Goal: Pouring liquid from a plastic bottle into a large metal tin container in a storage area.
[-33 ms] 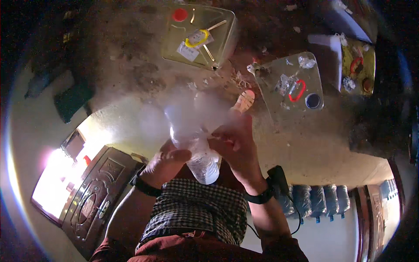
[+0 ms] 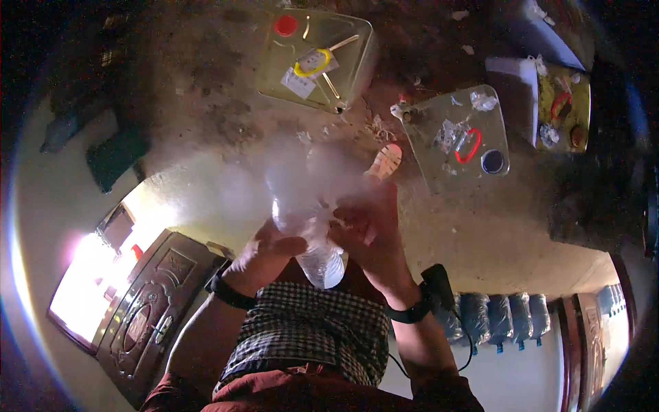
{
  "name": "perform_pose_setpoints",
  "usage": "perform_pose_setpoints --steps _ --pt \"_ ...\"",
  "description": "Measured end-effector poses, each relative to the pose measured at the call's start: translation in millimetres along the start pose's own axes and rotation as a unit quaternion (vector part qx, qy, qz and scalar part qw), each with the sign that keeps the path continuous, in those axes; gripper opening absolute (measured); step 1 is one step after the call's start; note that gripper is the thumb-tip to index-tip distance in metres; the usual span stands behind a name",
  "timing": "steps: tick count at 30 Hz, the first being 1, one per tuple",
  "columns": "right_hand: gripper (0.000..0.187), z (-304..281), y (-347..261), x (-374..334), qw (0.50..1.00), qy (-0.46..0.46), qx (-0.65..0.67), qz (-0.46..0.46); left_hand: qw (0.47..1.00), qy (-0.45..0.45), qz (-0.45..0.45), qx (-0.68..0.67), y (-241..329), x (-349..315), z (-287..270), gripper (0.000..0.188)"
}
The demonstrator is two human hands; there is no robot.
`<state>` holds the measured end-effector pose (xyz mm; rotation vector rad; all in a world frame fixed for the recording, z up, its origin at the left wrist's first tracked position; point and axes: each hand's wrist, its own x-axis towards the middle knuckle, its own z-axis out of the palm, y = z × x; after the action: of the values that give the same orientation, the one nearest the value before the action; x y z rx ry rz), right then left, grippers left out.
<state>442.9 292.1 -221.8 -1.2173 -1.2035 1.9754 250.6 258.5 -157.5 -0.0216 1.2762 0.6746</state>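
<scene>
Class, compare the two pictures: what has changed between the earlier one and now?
The left hand and the clear plastic item have shifted very slightly rightward. Nothing was taken hold of or let go: the right hand also keeps its hold. The yellow-handled container stays put.

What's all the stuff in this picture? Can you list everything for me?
Bottle-like plastic thing: 1, clear, between the hands
Yellow-handled container: 1, yellowish, top centre
Red-handled container: 1, greyish, upper right
Second red-handled container: 1, yellowish, far upper right
Wrapped bottles: at least 5, blue, lower right
Carved door: 1, brown, lower left
Unclear thing: 1, dark green, upper left
Footwear: 1, pale, above the right hand
Checked garment: 1, black and white, bottom centre
Wristbands: 2, black, one per wrist
Left hand: 1, bare, plastic's left side
Right hand: 1, bare, plastic's right side
</scene>
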Motion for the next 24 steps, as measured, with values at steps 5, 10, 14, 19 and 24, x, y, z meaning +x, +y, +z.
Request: perform_pose_setpoints --steps 5,10,14,19,24 --pt "0.067 1 -5 -7 0.995 -0.079 -0.010 0.065 0.994 -0.071 -0.015 0.084 -6 15 12 0.083" --pt "0.076 -1 4 -19 0.960 -0.047 0.231 0.153 0.971 -0.097 0.050 0.211 -24 26 0 0.079" --pt "0.071 -8 24 -35 0.976 0.055 0.149 0.152 0.918 -0.076 0.067 0.384 -3 41 -4 0.066" --pt "0.086 -24 79 -43 0.970 0.166 0.040 0.175 0.897 0.066 0.018 0.436 69 66 -40 0.046" --pt "0.068 -8 89 -35 0.943 0.287 0.041 0.161 0.871 0.100 0.086 0.473 114 98 -114 0.050"
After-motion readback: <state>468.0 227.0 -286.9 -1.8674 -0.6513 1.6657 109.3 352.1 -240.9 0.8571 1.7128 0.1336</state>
